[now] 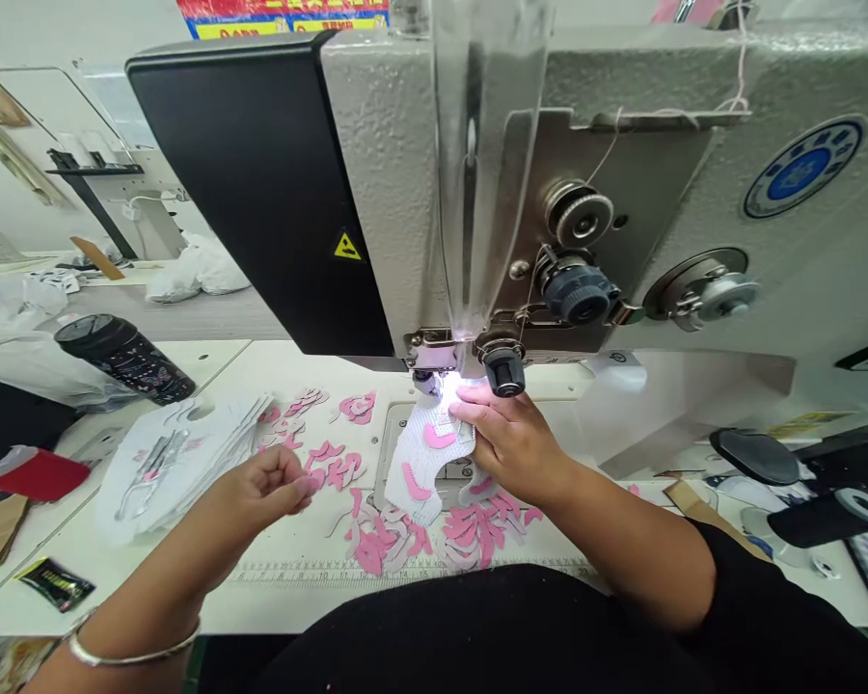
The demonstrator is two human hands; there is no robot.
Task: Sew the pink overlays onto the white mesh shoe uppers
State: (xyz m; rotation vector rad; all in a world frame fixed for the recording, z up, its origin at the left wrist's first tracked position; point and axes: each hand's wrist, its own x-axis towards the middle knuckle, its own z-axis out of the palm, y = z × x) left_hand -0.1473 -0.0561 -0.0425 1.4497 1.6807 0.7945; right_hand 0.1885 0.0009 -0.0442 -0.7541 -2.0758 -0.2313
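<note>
Under the lit needle area of the sewing machine (pixel 376 193) lies a curved white fabric piece (pixel 414 451) with pink shapes on it. My right hand (pixel 517 439) presses on the upper right part of this fabric, fingers close together beside the presser foot. Left of the fabric, my left hand (pixel 279 482) hovers over the table with its fingers curled and thumb against the index finger; a small pink piece (pixel 316 479) shows at the fingertips. Loose pink pieces (pixel 383 540) are heaped in front of the fabric, and more pink pieces (pixel 358 408) lie to its left.
A stack of white fabric pieces (pixel 180 453) with metal tweezers (pixel 155 467) on top is at left. Behind it lies a dark bottle (pixel 126 357). A red item (pixel 36 474) and a black packet (pixel 56 584) are far left. At right is a black thread cone (pixel 825 519).
</note>
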